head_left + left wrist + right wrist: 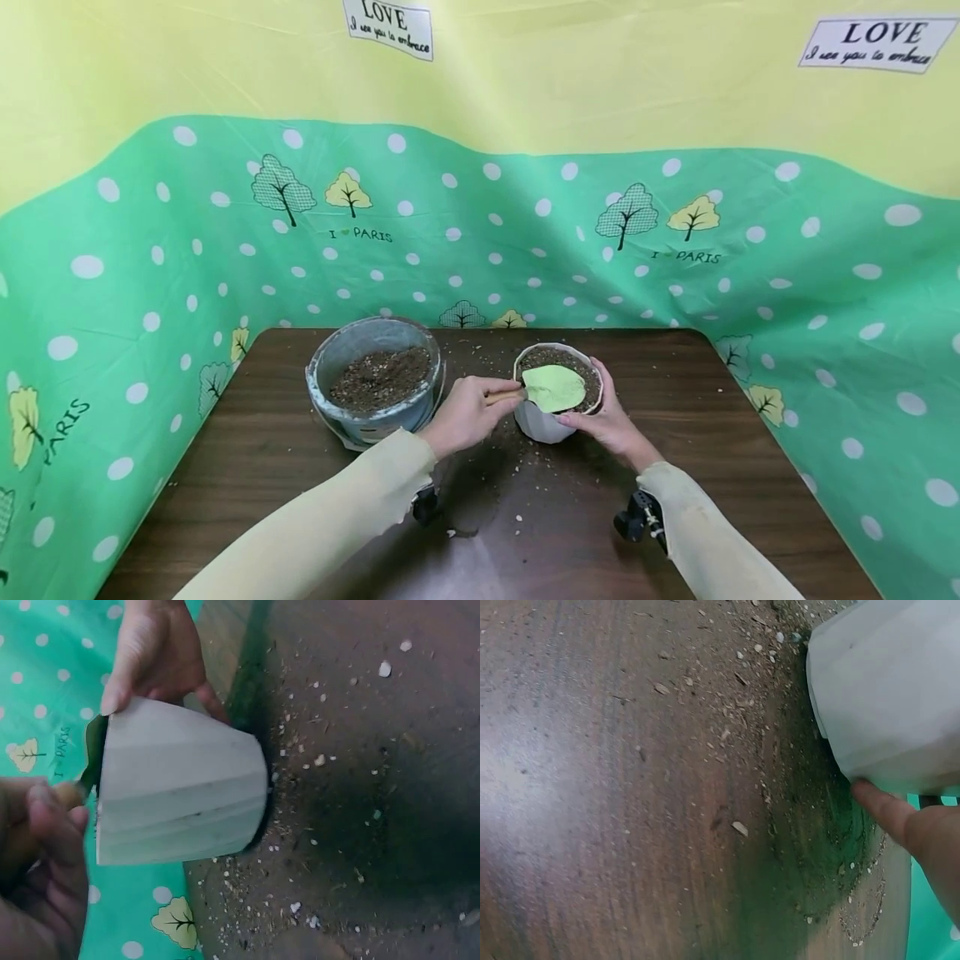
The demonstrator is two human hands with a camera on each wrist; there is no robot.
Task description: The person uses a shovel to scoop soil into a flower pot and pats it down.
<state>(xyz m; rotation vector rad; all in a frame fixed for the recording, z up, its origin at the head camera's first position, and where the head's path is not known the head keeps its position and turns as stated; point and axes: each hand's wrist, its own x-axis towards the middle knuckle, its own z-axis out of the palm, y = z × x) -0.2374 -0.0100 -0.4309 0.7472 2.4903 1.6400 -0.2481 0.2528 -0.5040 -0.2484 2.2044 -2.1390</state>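
My left hand point(467, 414) grips the wooden handle of a small trowel, its light green blade point(555, 389) lying over the soil in a white faceted flower pot point(542, 427). In the left wrist view the left hand point(49, 862) pinches that handle near the pot's rim. My right hand point(611, 421) holds the flower pot from its right side, thumb at the rim and fingers around the wall. One finger point(889, 810) of it touches the lower wall in the right wrist view. Dark soil point(538, 358) fills the pot close to its rim.
A grey-blue bucket point(401, 421) with dark soil point(382, 379) inside stands left of the pot. Crumbs of soil and pale bits point(320, 760) lie scattered on the brown wooden table point(660, 383). A green and yellow printed cloth point(480, 208) hangs around the table's back and sides.
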